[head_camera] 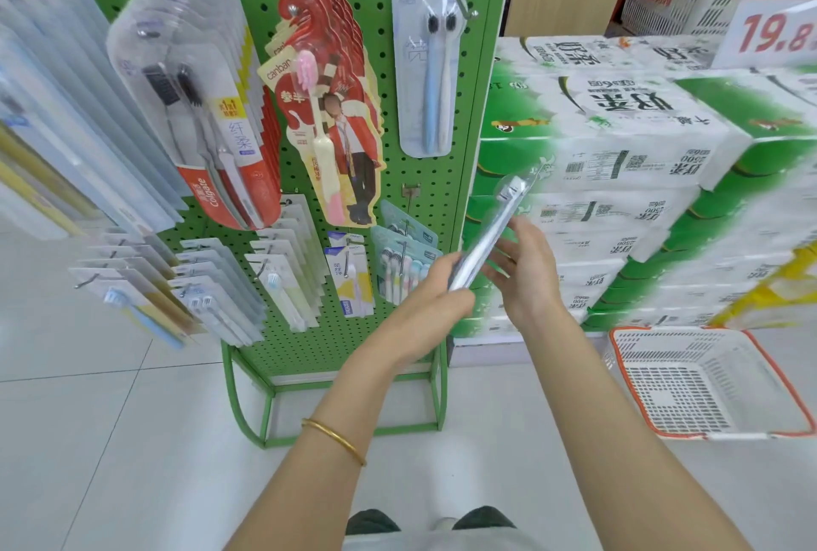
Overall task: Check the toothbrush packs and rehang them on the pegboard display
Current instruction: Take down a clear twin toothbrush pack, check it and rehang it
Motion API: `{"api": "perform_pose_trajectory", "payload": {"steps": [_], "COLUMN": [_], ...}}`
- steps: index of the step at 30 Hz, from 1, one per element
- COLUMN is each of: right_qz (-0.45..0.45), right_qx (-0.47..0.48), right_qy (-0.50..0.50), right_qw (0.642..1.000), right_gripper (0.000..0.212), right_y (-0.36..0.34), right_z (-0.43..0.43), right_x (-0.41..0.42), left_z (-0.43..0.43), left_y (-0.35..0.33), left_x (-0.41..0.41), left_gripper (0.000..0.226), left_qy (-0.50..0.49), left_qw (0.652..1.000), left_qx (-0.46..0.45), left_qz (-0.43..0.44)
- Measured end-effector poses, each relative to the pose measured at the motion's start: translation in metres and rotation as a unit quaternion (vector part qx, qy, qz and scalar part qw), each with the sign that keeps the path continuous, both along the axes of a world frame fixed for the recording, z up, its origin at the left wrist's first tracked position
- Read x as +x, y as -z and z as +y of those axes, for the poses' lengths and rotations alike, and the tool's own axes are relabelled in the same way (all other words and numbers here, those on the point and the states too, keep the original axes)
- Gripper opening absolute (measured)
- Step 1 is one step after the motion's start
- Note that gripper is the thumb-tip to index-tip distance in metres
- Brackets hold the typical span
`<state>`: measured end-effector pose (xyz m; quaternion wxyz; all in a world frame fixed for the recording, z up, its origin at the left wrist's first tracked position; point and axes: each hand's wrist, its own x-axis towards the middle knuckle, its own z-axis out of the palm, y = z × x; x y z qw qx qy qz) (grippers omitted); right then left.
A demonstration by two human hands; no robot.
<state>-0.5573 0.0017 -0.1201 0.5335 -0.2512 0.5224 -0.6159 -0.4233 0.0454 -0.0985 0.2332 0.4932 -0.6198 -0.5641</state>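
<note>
The left hand (435,296) curls round the lower end of a clear toothbrush pack (494,227). The right hand (526,272), fingers loosely spread, rests beside its middle. The pack slants with its brush head up and to the right.

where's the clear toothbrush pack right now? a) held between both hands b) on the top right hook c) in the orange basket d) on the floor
A: the left hand grips the lower end of the clear toothbrush pack and the right hand rests its fingers against it, off any hook, in front of the pegboard.
</note>
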Motion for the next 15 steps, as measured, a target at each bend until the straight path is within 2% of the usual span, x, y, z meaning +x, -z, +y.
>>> {"api": "perform_pose_trajectory", "payload": {"steps": [2,4,5,7,11,15], "right_qz": [-0.003,-0.025,-0.029,-0.018,0.041,0.079], "right_qx": [0.008,0.005,0.002,-0.008,-0.037,-0.066], "right_qy": [0.003,0.028,0.035,0.024,-0.013,-0.049], "right_qw": [1.0,0.999,0.999,1.0,0.998,0.993], "right_gripper": [0.012,0.025,0.03,0.033,0.013,0.012], "right_y": [0.004,0.004,0.004,0.001,-0.004,-0.01], "right_z": [0.0,-0.001,-0.002,-0.003,-0.002,-0.001], "right_x": [0.001,0.001,-0.001,-0.003,-0.006,-0.007], "left_z": [-0.002,-0.004,-0.004,-0.005,-0.01,-0.018], "left_y": [0.002,0.006,0.008,0.012,0.024,0.02], "left_x": [-0.001,-0.001,-0.001,0.001,0.004,0.001], "left_gripper": [0.063,0.06,0.048,0.032,0.031,0.012], "left_qy": [-0.008,-0.022,-0.032,-0.035,-0.036,-0.094], "left_qw": [0.993,0.979,0.977,0.982,0.995,0.992], "left_qx": [0.073,0.133,0.144,0.133,0.066,0.023], "left_qz": [0.09,0.151,0.154,0.127,0.067,0.081]}}
